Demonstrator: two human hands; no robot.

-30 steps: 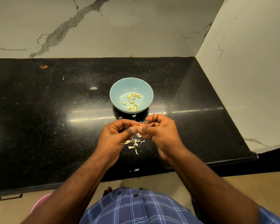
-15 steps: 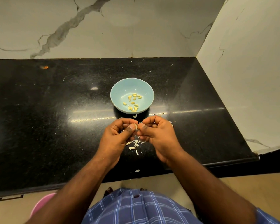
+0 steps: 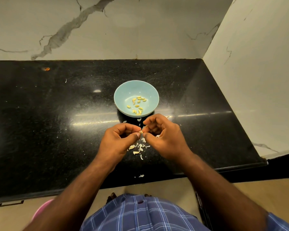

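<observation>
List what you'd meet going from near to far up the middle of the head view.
Blue checked cloth → lone husk scrap near the black counter edge → heap of husk scraps → left hand and right hand pinching one small pale seed → blue bowl holding yellowish seeds → marble wall.

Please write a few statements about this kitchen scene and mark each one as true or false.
1. A round light blue bowl stands on the black speckled stone counter. True.
2. That bowl is empty. False: small yellow kernels lie in it.
3. The left hand and the right hand together pinch one small pale piece. True.
4. The white husk scraps are heaped inside the bowl. False: they lie on the counter, below the hands.
5. The left hand grips the bowl's rim. False: it is apart from the bowl, pinching the piece.
</observation>
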